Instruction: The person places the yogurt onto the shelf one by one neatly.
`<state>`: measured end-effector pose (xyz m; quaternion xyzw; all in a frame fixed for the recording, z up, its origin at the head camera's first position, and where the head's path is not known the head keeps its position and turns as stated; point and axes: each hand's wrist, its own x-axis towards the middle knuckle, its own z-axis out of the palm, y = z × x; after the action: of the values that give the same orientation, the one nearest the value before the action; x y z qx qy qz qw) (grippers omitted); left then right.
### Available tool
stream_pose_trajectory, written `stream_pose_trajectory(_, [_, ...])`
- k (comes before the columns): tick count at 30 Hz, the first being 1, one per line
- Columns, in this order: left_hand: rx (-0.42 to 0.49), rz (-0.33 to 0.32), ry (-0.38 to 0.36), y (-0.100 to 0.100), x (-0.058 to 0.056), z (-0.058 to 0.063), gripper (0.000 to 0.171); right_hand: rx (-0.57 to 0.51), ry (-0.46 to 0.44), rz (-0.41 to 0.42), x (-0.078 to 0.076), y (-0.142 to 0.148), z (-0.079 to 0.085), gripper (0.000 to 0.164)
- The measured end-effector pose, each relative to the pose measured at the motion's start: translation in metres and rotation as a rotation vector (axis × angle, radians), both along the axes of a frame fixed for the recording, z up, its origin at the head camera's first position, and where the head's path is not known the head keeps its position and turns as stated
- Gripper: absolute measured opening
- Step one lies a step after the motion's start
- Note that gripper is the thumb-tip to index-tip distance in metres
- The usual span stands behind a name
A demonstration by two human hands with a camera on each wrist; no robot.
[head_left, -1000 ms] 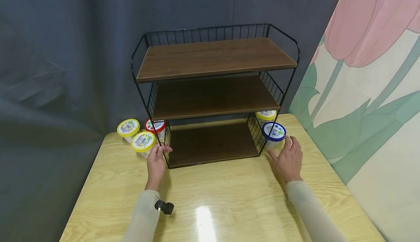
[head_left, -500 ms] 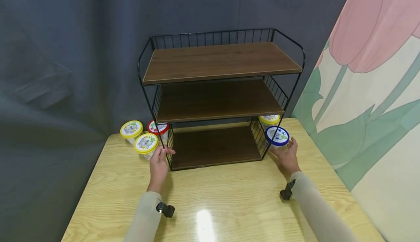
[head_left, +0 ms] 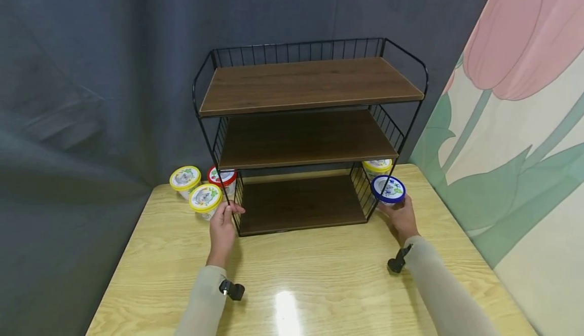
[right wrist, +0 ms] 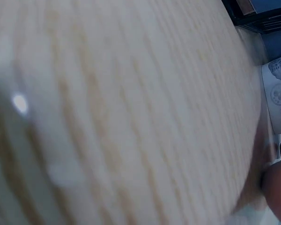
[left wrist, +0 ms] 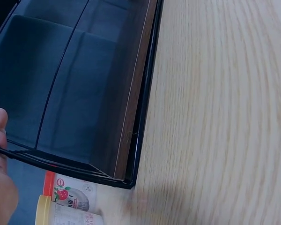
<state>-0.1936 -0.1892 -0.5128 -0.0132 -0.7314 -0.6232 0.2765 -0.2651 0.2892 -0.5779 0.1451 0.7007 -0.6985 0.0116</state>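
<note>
Wooden table (head_left: pixel 337 275) | dark curtain (head_left: pixel 114 98) behind | tulip wall (head_left: pixel 515 123) right | left fingers (head_left: pixel 236 208) grip rack (head_left: pixel 301 138) | right fingers (head_left: pixel 407 203) hold blue-lidded tub (head_left: pixel 388 190)

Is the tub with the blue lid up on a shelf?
No, the blue-lidded tub is outside the rack, beside its right side, with the right hand gripping it.

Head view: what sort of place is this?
Indoors, probably a staged tabletop corner rather than a working shop or kitchen, though the frames can't confirm that. Signs: a wood-grain table, dark cloth behind it, and a tulip-patterned wall at the right.
</note>
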Motion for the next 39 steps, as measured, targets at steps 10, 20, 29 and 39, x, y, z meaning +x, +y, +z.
stream_pose_trajectory(10, [0.012,0.007,-0.097,-0.001,-0.001,0.001,0.026,0.304,-0.032,0.010,-0.010,0.001,-0.001,0.110])
stream_pose_trajectory(20, [0.054,-0.023,-0.112,0.006,0.012,0.022,0.023,0.397,-0.068,-0.002,-0.015,0.005,-0.002,0.106])
stream_pose_trajectory(29, [0.040,-0.035,-0.118,0.008,0.018,0.032,0.024,0.393,-0.070,-0.003,-0.010,0.003,0.001,0.107])
stream_pose_trajectory(39, [0.056,-0.028,-0.106,0.010,0.016,0.032,0.023,0.063,0.126,-0.018,-0.002,0.006,0.001,0.109])
